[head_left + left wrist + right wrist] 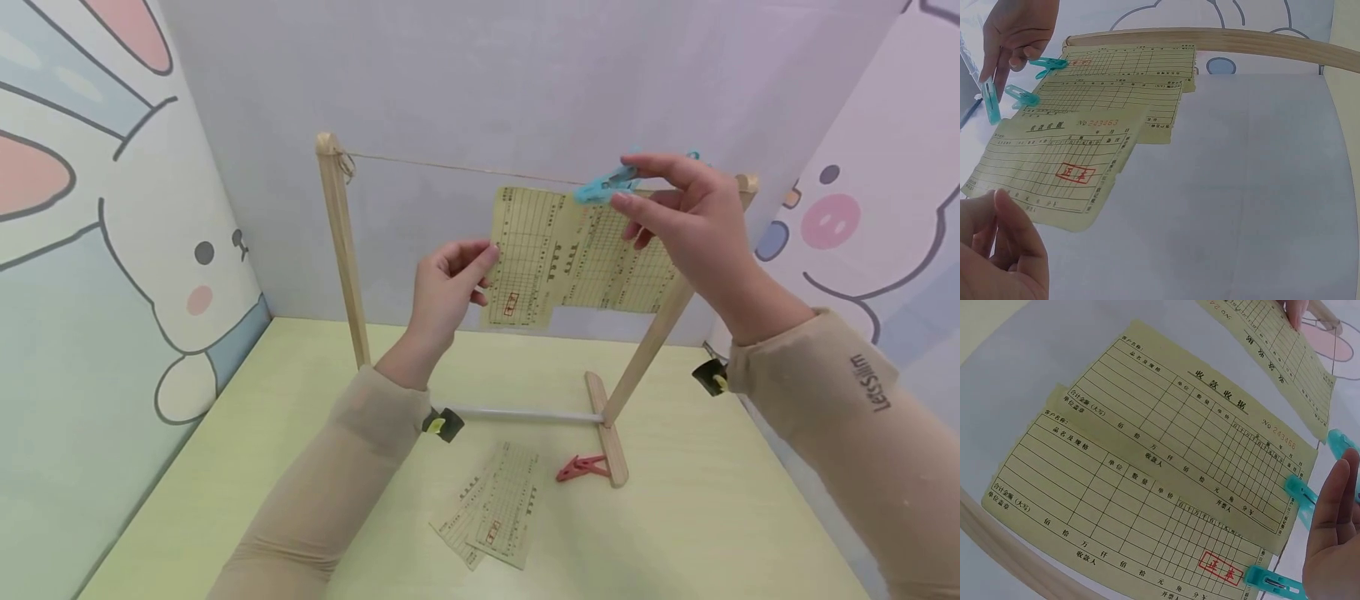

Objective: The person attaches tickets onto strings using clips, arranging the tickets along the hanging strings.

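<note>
My left hand (446,287) pinches the left edge of a yellow printed receipt slip (525,250) between thumb and fingers, its top edge near the string (450,167). At that slip's top right corner, my right hand (693,212) pinches a light blue clothespin (600,188) by its handles. Two more slips hang beside it from the string, one (1191,419) partly over the other (1110,506). Each has a blue clothespin at its top edge, a nearer one (1300,490) and one lower in the right wrist view (1275,582).
A wooden frame with a left post (345,250) and right post (652,346) carries the string. Loose receipt slips (502,504) lie overlapping on the pale yellow table (645,533). Red clothespins (581,468) lie by the frame's right foot (611,454). Cartoon-printed walls stand at both sides.
</note>
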A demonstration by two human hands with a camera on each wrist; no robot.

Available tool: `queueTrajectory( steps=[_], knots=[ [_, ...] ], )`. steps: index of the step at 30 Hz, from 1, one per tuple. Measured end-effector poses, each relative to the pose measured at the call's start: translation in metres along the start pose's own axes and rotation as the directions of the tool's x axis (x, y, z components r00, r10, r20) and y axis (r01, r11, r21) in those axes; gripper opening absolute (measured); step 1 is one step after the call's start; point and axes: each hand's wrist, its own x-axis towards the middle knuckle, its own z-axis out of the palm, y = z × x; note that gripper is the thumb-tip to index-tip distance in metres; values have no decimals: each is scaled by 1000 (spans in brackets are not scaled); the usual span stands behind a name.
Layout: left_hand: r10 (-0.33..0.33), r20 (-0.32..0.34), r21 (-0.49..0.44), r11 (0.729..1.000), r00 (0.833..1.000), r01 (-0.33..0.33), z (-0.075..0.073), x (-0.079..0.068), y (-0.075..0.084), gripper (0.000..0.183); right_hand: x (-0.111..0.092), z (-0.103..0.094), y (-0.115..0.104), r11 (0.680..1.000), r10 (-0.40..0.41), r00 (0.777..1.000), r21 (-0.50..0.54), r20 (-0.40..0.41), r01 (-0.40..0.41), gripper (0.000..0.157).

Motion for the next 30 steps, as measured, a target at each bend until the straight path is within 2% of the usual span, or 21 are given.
queueTrajectory(
  steps=[13, 18, 21, 25, 28, 30],
  knots=[
    [-7, 0, 17, 1000, 1000, 7, 0, -1, 2, 25, 0, 3, -4, 999, -8, 1000, -52, 3, 8, 33],
    [-10, 0, 22, 1000, 1000, 10, 1, -2, 4, 25, 1, 5, -7, 989, 2, 1000, -148, -17, -4, 33],
    [-15, -4, 15, 1000, 1000, 15, 1, -1, 5, 26, 4, 6, -8, 988, -10, 999, -152, -36, 4, 30],
    [-13, -7, 12, 1000, 1000, 13, 3, 0, 5, 26, 10, 5, -10, 994, -49, 997, -97, -54, 43, 26],
    [-11, -10, 18, 1000, 1000, 11, 3, 1, 5, 26, 15, 6, -14, 981, -92, 995, -178, -47, 83, 24],
    [-10, -12, 21, 1000, 1000, 10, 3, 2, 4, 26, 17, 6, -16, 957, -116, 993, -272, -35, 102, 23]
  ],
)
